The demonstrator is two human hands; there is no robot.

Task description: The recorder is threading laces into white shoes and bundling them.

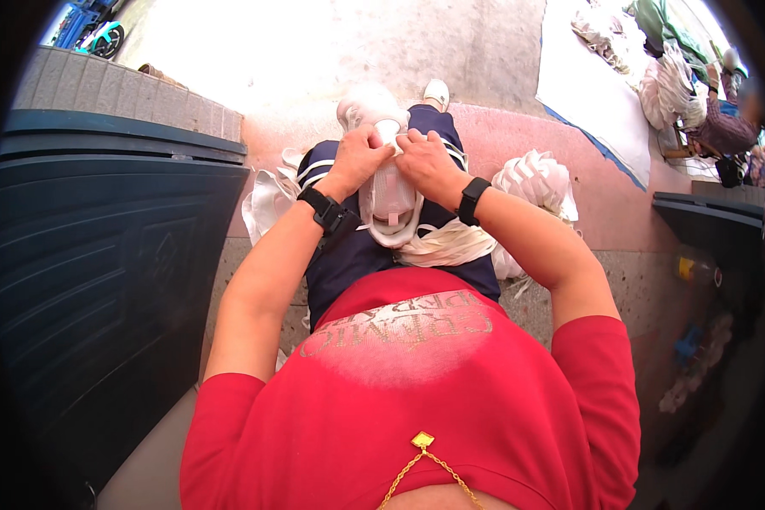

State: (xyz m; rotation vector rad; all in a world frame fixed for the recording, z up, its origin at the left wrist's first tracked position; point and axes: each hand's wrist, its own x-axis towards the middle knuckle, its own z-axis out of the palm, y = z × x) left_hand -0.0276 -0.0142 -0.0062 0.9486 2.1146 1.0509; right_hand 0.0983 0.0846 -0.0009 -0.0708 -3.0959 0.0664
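Note:
A pale pink and white sneaker (388, 197) rests on my lap between my thighs, its heel opening toward me and its toe away. My left hand (359, 160) is closed in a pinch over the lacing area. Opposite it, my right hand (433, 163) also pinches there, fingers bent. A white shoelace (388, 132) shows between the fingertips; its ends are hidden by the hands and glare. Under the sneaker's heel side, a bundle of loose white laces (449, 245) lies across my right thigh.
A big white lace bundle (535, 185) sits beside my right leg, and white pieces (268, 204) lie by my left. Dark panels (102, 255) stand close on the left. At far right, a person (727, 123) sits near a white sheet (599, 102) and more bundles. A plastic bottle (697, 269) is at right.

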